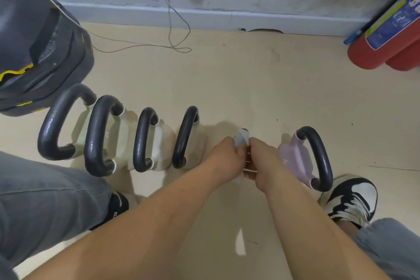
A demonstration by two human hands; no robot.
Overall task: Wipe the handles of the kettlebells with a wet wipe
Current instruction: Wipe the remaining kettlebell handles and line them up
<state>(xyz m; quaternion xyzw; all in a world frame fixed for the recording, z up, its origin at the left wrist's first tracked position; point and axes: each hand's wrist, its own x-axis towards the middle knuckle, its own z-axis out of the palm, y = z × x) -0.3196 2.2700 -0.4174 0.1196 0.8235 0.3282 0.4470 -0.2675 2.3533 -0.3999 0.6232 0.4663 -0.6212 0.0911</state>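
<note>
Closest to us are our knees in grey jeans. Just right of the hands is our black and white shoe.

Our two arms reach out to the middle of the row. Our left hand and right hand sit side by side, almost touching. Both are curled round one handle, and only its far tip peeks out. The wet wipe is wrapped on that handle, under the fingers of our left hand. The rest of this kettlebell is hidden by our hands.

So we think we are in the middle of the job, rubbing this one handle. Just right of the hands stands a pink kettlebell. Left of the hands stand four white kettlebells in a row, all with dark handles. We cannot tell which ones are already wiped, so up to five may be left.

Far off to the left is a grey bag. Far off to the right are red fire extinguishers. Straight past the hands a thin cable hangs down the wall.
</note>
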